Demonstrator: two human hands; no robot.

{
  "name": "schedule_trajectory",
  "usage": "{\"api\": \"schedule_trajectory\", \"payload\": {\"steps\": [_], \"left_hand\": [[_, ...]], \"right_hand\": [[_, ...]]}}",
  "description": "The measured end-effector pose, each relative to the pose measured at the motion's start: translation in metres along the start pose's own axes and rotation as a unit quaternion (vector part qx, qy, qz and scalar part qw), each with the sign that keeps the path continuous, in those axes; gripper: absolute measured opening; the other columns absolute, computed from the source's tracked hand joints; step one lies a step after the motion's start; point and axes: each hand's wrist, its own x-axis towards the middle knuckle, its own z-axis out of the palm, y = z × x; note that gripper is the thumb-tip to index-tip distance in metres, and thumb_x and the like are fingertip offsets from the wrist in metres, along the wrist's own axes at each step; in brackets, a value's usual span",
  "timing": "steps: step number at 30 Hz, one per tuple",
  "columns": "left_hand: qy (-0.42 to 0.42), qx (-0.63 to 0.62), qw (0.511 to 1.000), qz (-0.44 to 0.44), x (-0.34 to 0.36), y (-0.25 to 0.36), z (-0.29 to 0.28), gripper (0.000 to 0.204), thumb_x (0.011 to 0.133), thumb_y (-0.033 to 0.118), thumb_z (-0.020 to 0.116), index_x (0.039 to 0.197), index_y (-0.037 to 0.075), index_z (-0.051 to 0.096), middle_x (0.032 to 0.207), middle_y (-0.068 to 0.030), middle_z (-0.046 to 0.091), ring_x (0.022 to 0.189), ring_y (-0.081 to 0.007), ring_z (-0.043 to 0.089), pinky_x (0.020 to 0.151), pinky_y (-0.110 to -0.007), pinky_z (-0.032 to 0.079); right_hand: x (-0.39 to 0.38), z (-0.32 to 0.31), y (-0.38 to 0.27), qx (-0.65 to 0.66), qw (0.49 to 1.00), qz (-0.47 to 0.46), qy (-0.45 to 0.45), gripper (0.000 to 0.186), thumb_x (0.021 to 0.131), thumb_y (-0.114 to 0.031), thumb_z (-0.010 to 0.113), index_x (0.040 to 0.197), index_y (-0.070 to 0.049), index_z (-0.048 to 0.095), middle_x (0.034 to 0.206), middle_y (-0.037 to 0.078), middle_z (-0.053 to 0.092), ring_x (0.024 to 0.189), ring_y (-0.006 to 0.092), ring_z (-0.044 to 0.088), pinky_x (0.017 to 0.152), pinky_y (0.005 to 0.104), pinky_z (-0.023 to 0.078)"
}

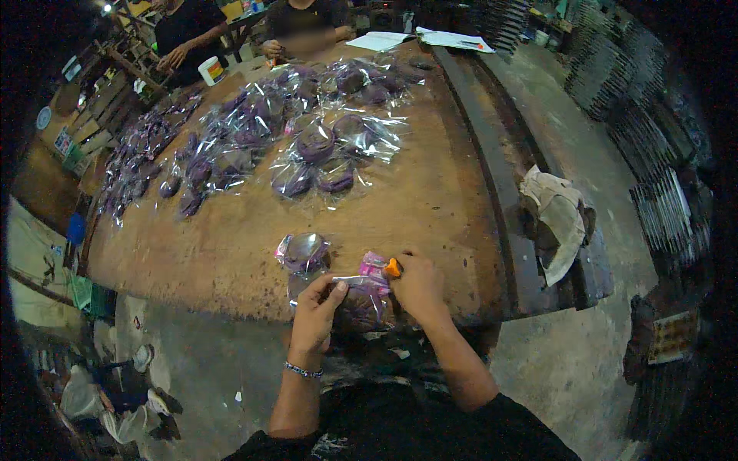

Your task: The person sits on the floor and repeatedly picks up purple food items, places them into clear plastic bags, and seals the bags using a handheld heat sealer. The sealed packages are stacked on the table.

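Observation:
At the table's near edge my left hand [314, 311] is closed, pinching the folded edge of a clear plastic bag [361, 281] between thumb and fingers. The bag carries pink printing. My right hand [419, 284] is closed around a small orange and black tool [393, 268], held against the bag's right end. Most of the tool is hidden in the fingers, so its kind does not show. Just beyond my left hand lies a clear bag [306, 252] with a dark, round purplish item inside.
Heaps of bagged purple items [254, 115] cover the far left and middle of the wooden table [430, 200]. A crumpled cloth [555, 211] hangs over the right-hand beams. Open notebooks [453, 40] and a white tub [211, 71] sit at the far side, near two people.

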Motion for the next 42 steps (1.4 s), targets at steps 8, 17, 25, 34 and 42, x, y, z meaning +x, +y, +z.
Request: {"api": "schedule_trajectory", "payload": {"steps": [8,17,25,34,42], "left_hand": [[0.0,0.028,1.0,0.004,0.0,-0.01,0.003,0.021,0.086,0.009,0.061,0.104,0.0,0.06,0.093,-0.0026,0.062,0.086,-0.0113,0.056,0.081,-0.025,0.044],[0.01,0.014,1.0,-0.005,-0.001,-0.009,0.001,0.022,0.086,0.012,0.062,0.103,-0.002,0.061,0.089,-0.0014,0.06,0.081,-0.0086,0.054,0.075,-0.024,0.043],[-0.042,0.086,0.995,0.013,-0.006,-0.003,0.009,0.024,0.086,0.011,0.059,0.107,0.001,0.061,0.097,-0.0027,0.06,0.09,-0.0112,0.054,0.082,-0.024,0.042],[-0.091,0.099,0.99,0.04,-0.004,-0.006,0.011,0.027,0.09,0.019,0.054,0.109,0.0,0.06,0.102,-0.0056,0.062,0.096,-0.013,0.054,0.085,-0.026,0.042],[-0.063,0.272,0.956,0.091,-0.01,0.007,0.02,0.022,0.09,0.016,0.055,0.101,-0.001,0.061,0.091,-0.0087,0.065,0.086,-0.0142,0.058,0.078,-0.029,0.045]], "right_hand": [[-0.012,0.004,-0.003,-0.031,0.998,-0.035,0.033,0.029,0.068,-0.019,0.073,0.094,-0.009,0.066,0.106,0.009,0.059,0.092,0.0318,0.059,0.076,0.0432,0.048],[-0.004,-0.002,0.008,0.166,0.982,-0.06,0.062,0.019,0.078,-0.017,0.069,0.091,-0.005,0.064,0.082,0.009,0.063,0.072,0.0207,0.06,0.064,0.0299,0.047],[-0.022,-0.024,0.001,0.277,0.95,-0.138,-0.046,0.017,0.079,-0.016,0.069,0.084,0.0,0.064,0.071,0.006,0.063,0.065,0.0113,0.056,0.061,0.027,0.046],[-0.022,-0.018,0.004,0.297,0.947,-0.042,-0.113,0.02,0.076,-0.018,0.073,0.084,-0.002,0.065,0.073,0.002,0.063,0.068,0.0088,0.055,0.064,0.0257,0.046],[-0.019,-0.014,0.002,0.379,0.914,0.027,-0.139,0.015,0.078,-0.016,0.071,0.079,-0.003,0.062,0.069,0.002,0.06,0.064,0.0079,0.054,0.061,0.0247,0.045]]}}
